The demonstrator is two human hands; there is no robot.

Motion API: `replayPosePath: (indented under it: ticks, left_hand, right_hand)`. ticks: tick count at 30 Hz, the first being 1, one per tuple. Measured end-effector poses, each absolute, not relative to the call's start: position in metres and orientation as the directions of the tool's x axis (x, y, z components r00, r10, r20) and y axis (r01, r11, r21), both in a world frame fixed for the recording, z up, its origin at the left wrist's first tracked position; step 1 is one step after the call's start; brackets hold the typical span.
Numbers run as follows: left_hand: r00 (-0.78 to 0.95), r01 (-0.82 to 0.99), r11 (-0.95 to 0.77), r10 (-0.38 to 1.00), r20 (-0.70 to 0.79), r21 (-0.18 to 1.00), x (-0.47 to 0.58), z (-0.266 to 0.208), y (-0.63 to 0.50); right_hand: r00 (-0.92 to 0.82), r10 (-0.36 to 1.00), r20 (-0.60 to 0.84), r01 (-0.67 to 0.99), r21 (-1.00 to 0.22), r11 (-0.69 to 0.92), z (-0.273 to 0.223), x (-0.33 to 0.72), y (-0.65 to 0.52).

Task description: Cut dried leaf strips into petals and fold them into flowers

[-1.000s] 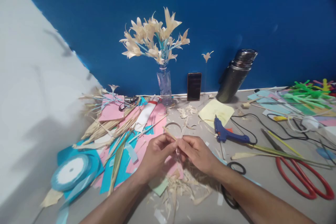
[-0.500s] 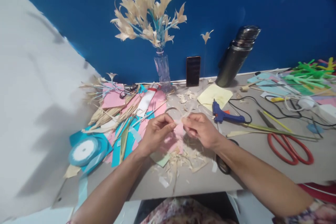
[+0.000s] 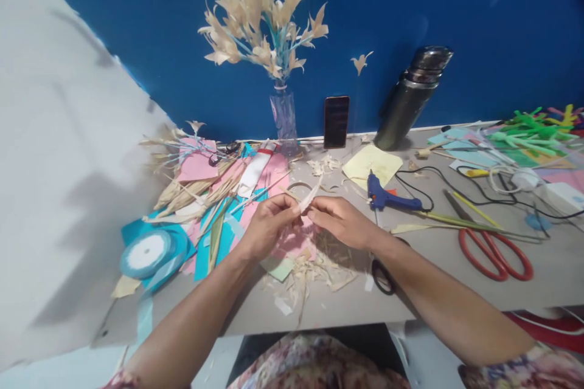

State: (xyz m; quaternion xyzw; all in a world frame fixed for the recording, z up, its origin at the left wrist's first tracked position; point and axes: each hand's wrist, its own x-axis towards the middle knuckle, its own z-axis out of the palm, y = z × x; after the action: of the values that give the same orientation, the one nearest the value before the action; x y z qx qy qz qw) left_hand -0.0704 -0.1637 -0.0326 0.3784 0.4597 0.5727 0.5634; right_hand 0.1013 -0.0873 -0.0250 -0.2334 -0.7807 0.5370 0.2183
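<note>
A pale, pointed husk petal (image 3: 312, 196) sticks up between my two hands above the middle of the table. My left hand (image 3: 275, 222) pinches its lower end between thumb and fingertips. From the other side, my right hand (image 3: 343, 220) closes its fingertips on the same petal; the exact contact is partly hidden. Beneath both hands lie pink paper (image 3: 296, 243) and a heap of cream husk scraps (image 3: 319, 270). Close by my right forearm are the black handles of a pair of scissors (image 3: 383, 276), partly covered.
A blue glue gun (image 3: 395, 199) and red-handled scissors (image 3: 495, 255) lie on the right. Husk flowers (image 3: 260, 18) stand in a clear bottle (image 3: 283, 121), near a phone (image 3: 336, 123) and a dark flask (image 3: 413, 100). A ribbon roll (image 3: 146, 254) is at the left.
My right hand has turned and moved slightly left, closer to my left hand. The petal now stands up more clearly between my fingers. The view has shifted slightly.
</note>
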Motion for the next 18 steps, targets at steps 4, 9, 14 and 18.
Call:
replayPosePath:
  ticks: [4,9,14,18]
  left_hand:
    - [-0.091,-0.254,0.045,0.993,-0.070,0.966,-0.072,-0.040,-0.163]
    - [-0.006,-0.144,-0.019,1.000,0.019,0.989,-0.075,-0.041,-0.165]
    - [0.015,-0.074,-0.056,0.998,0.058,0.996,-0.075,-0.035,-0.164]
    - [-0.023,-0.072,-0.091,0.996,0.090,0.993,-0.076,-0.028,-0.161]
  right_hand:
    - [-0.764,0.624,0.165,0.111,-0.919,0.379,-0.018,0.102,-0.095]
    - [-0.741,0.645,0.186,0.051,-0.943,0.330,-0.029,0.098,-0.097]
    - [-0.736,0.672,0.080,-0.089,-0.996,0.021,-0.034,0.097,-0.096]
    - [-0.677,0.736,0.007,-0.264,-0.936,-0.234,-0.031,0.106,-0.078]
